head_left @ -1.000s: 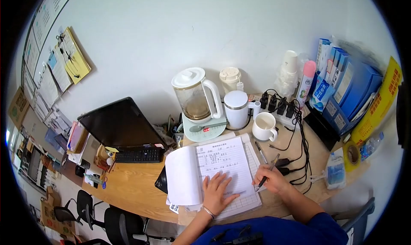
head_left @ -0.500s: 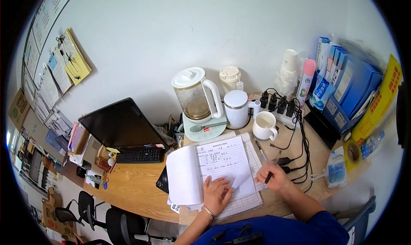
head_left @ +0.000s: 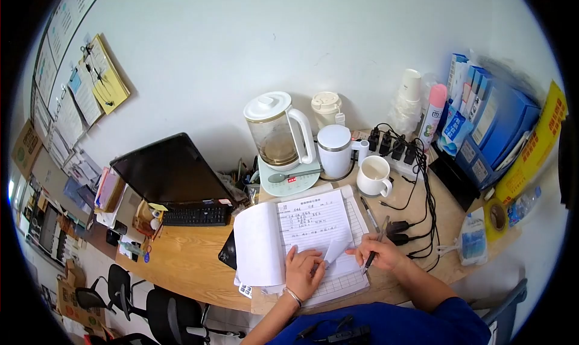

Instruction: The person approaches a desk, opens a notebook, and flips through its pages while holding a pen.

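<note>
An open notebook [head_left: 258,245] lies on the desk, its right page [head_left: 313,221] bearing handwriting. My left hand [head_left: 306,272] rests on the lower part of that page, fingers bent, with a lifted, folded page corner [head_left: 336,249] at its fingertips. My right hand [head_left: 380,253] is closed around a black pen [head_left: 370,260], tip pointing down, at the right edge of the page. Under the notebook is a sheet with a printed grid [head_left: 356,280]. Another pen [head_left: 367,210] lies to the right of the notebook.
Behind the notebook stand a glass kettle [head_left: 277,134], a lidded white mug [head_left: 335,155] and an open white cup [head_left: 374,175]. Black cables [head_left: 429,212] run down on the right. A monitor [head_left: 172,173] and keyboard [head_left: 196,216] are at left.
My left fingers have drawn in from spread to bent, and the page corner has come up beside them. My right hand moved off, then back left, with the pen tilted down again.
</note>
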The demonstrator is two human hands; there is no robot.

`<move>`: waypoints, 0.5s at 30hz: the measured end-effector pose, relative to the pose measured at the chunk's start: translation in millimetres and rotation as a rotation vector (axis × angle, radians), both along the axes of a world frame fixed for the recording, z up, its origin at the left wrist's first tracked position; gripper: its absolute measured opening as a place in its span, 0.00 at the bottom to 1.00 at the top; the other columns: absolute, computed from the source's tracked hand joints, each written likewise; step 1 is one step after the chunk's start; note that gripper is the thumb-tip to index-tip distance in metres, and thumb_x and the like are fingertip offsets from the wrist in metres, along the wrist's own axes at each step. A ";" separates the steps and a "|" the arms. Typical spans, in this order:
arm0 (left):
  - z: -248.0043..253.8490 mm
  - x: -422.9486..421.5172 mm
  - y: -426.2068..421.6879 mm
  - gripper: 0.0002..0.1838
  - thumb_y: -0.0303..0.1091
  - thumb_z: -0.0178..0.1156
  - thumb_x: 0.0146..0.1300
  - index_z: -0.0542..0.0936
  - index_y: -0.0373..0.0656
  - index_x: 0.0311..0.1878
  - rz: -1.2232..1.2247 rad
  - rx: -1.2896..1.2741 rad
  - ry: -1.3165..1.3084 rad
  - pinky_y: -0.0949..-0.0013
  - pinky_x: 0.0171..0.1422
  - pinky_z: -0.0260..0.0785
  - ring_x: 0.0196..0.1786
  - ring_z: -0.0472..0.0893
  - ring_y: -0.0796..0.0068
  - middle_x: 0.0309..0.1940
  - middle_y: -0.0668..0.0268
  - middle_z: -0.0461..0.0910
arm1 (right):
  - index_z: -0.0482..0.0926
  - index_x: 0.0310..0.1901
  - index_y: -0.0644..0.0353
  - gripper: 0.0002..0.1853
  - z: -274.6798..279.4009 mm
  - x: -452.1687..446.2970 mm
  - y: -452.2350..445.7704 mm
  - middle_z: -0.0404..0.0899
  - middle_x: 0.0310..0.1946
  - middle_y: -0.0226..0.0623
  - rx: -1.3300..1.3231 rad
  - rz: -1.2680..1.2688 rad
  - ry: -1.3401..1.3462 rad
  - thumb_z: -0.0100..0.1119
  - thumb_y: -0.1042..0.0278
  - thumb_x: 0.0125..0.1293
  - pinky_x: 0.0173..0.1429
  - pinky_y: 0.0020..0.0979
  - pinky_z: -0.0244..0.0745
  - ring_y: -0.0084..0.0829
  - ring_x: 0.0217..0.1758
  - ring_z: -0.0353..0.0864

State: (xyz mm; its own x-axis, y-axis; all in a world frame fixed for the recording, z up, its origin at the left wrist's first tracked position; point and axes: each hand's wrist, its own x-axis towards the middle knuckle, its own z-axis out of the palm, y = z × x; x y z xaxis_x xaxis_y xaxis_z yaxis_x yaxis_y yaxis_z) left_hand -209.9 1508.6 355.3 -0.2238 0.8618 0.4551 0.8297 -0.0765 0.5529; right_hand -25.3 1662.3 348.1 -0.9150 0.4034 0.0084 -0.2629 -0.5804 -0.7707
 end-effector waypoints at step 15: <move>-2.3 -0.8 1.1 0.05 0.32 0.63 0.53 0.78 0.45 0.32 0.004 -0.008 0.004 0.52 0.68 0.48 0.49 0.76 0.69 0.39 0.67 0.80 | 0.69 0.22 0.55 0.15 6.7 -0.8 -3.0 0.68 0.17 0.26 0.019 -0.024 -0.047 0.50 0.62 0.67 0.69 0.44 0.54 0.29 0.29 0.77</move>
State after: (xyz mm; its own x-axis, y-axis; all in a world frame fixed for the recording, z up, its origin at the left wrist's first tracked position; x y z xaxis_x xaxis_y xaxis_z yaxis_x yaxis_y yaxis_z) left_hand -210.6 1509.6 353.0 -0.2257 0.8645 0.4490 0.8323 -0.0684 0.5501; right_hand -26.1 1659.3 354.8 -0.9044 0.4258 -0.0263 -0.2403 -0.5595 -0.7932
